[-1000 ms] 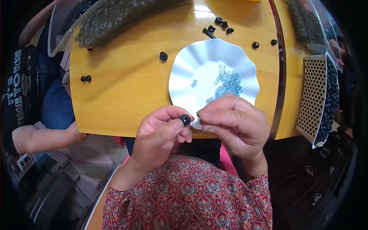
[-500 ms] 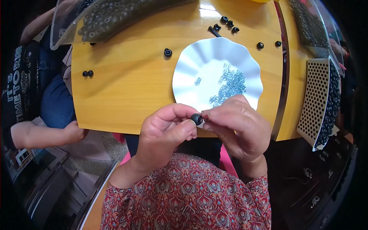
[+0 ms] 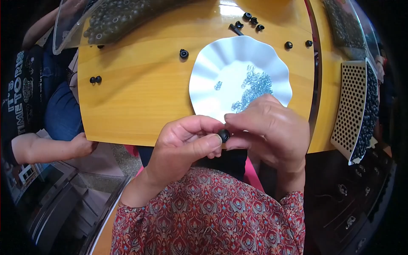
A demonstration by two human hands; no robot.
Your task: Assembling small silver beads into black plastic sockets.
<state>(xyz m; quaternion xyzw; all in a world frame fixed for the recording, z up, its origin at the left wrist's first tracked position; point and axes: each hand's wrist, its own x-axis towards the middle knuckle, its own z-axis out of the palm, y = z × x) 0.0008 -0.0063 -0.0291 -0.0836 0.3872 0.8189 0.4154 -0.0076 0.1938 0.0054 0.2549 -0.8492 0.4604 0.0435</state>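
Observation:
My left hand pinches a small round black plastic piece between thumb and fingers, above the table's near edge. An opening in the piece faces my right hand. The right thumb and forefinger are parted, their tips close beside the piece; whether they touch it I cannot tell. No spring shows between them. Just beyond my hands lies a white wavy-rimmed plate bearing a heap of small metal springs, with a smaller clump to its left. The right hand hides part of the plate's near rim.
Loose black pieces are scattered about the yellow table. A clear bin of dark parts stands far left; a perforated white basket of black pieces is at right. Another person's forearm rests at left.
My right thumb and forefinger have spread apart from their pinch on a small coil at the black piece. The piece has turned and shifted slightly right and down in my left hand.

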